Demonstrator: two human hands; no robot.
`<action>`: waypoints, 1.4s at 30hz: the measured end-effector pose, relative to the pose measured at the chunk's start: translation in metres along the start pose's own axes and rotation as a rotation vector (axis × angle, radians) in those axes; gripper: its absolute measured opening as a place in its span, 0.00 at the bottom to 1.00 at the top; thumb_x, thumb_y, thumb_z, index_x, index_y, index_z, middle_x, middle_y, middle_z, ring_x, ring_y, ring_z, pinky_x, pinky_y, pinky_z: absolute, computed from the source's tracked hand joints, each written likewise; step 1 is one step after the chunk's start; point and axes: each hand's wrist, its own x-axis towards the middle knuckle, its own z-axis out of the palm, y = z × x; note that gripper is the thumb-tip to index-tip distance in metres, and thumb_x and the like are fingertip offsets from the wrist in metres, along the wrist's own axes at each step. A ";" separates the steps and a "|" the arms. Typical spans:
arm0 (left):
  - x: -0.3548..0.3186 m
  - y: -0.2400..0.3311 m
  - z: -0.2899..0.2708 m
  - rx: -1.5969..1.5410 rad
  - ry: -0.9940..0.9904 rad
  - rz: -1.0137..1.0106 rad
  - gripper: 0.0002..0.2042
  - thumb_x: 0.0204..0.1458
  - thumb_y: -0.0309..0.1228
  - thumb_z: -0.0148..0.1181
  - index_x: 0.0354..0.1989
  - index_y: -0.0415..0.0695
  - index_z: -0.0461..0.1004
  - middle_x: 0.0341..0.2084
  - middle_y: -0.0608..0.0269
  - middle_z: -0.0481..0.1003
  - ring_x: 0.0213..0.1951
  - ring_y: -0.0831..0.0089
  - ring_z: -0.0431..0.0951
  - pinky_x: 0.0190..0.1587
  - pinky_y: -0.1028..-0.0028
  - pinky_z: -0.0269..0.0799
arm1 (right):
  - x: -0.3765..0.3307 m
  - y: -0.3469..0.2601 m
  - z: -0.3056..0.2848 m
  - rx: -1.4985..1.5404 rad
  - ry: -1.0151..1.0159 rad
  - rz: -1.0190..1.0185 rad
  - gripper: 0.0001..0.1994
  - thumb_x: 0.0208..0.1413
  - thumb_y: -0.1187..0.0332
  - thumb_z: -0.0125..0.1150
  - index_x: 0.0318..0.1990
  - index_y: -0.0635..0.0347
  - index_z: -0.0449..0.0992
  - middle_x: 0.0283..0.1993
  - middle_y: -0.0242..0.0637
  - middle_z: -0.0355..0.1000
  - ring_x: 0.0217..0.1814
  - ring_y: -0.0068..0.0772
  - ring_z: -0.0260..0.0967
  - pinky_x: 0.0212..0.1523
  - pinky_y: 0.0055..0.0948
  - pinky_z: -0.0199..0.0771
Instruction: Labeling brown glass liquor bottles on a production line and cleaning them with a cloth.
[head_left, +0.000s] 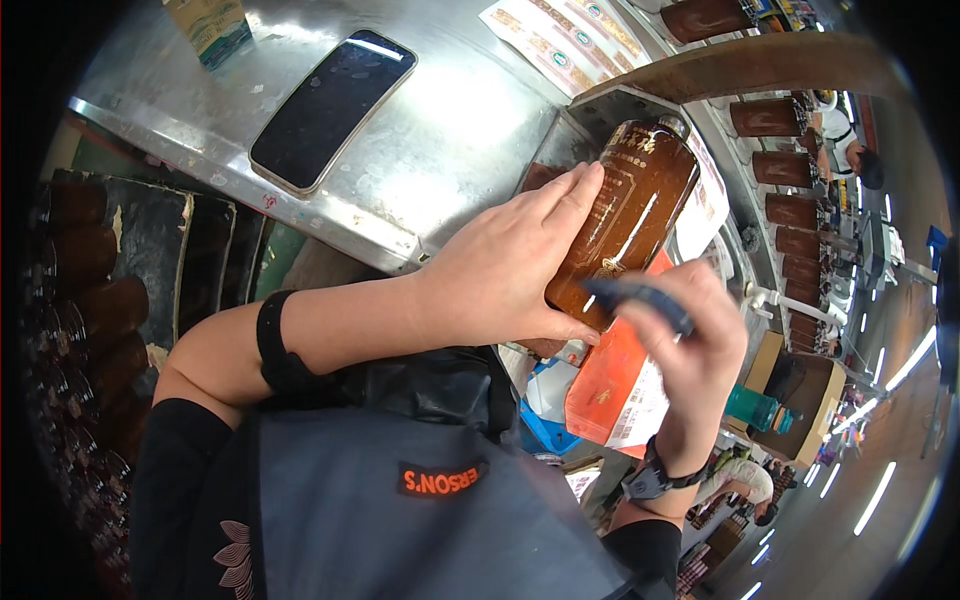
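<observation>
A brown glass bottle (pixel 640 200) with gold print lies slanted on its side at the metal bench's edge, its neck pointing away to the upper right. My left hand (pixel 510 255) grips it, fingers along the near side and thumb at the base end. Beside that base my right hand (pixel 695 325) is closed around a small dark blue tool (pixel 645 300), whose tip is close to the bottle's lower face. Motion smears the tool, so its kind and any contact with the glass cannot be made out. An orange-red package (pixel 605 395) with a white panel is below the bottle.
A black phone (pixel 333 110) and a small carton (pixel 212 35) lie on the metal bench (pixel 440 150). Label sheets (pixel 570 40) rest farther back. Brown bottles crowd the left (pixel 105 290); more line the right (pixel 785 168). A cardboard box (pixel 815 395) and co-workers are beyond.
</observation>
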 end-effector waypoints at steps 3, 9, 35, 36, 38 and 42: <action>-0.002 -0.004 0.004 -0.033 0.025 0.002 0.61 0.36 0.56 0.73 0.68 0.27 0.43 0.63 0.34 0.56 0.62 0.43 0.63 0.64 0.60 0.61 | 0.001 -0.004 -0.002 -0.072 0.149 0.146 0.12 0.44 0.76 0.71 0.39 0.62 0.81 0.30 0.34 0.73 0.32 0.28 0.69 0.33 0.23 0.67; -0.001 -0.011 0.010 -0.037 0.062 0.037 0.61 0.35 0.58 0.72 0.69 0.30 0.44 0.63 0.39 0.56 0.63 0.46 0.61 0.65 0.59 0.59 | 0.021 -0.021 -0.002 -0.123 0.053 0.044 0.11 0.44 0.75 0.69 0.38 0.58 0.83 0.30 0.33 0.75 0.31 0.26 0.69 0.32 0.24 0.68; 0.002 -0.036 0.006 -0.099 0.017 0.053 0.61 0.29 0.58 0.76 0.65 0.25 0.53 0.61 0.36 0.63 0.70 0.47 0.50 0.69 0.60 0.51 | 0.007 0.009 0.003 0.054 0.052 0.173 0.05 0.52 0.75 0.65 0.37 0.61 0.82 0.32 0.34 0.73 0.34 0.26 0.69 0.38 0.26 0.69; 0.002 -0.036 0.005 -0.094 0.019 0.060 0.61 0.29 0.58 0.76 0.65 0.25 0.53 0.61 0.36 0.63 0.70 0.46 0.50 0.69 0.60 0.51 | 0.010 0.005 0.002 0.084 -0.006 0.184 0.06 0.52 0.74 0.64 0.37 0.62 0.81 0.32 0.34 0.74 0.33 0.25 0.70 0.37 0.25 0.69; 0.001 -0.035 0.007 -0.108 -0.002 0.076 0.61 0.29 0.59 0.76 0.65 0.25 0.53 0.61 0.36 0.62 0.71 0.46 0.49 0.69 0.59 0.50 | 0.013 -0.007 0.001 0.156 -0.134 0.208 0.06 0.53 0.74 0.63 0.38 0.63 0.81 0.32 0.33 0.74 0.33 0.25 0.70 0.36 0.24 0.69; 0.003 -0.040 0.006 -0.164 -0.056 0.042 0.61 0.31 0.58 0.75 0.66 0.25 0.52 0.63 0.39 0.60 0.71 0.44 0.45 0.70 0.56 0.46 | 0.013 -0.019 0.010 -0.171 0.225 -0.219 0.11 0.44 0.82 0.63 0.37 0.62 0.81 0.32 0.36 0.74 0.34 0.27 0.72 0.34 0.26 0.71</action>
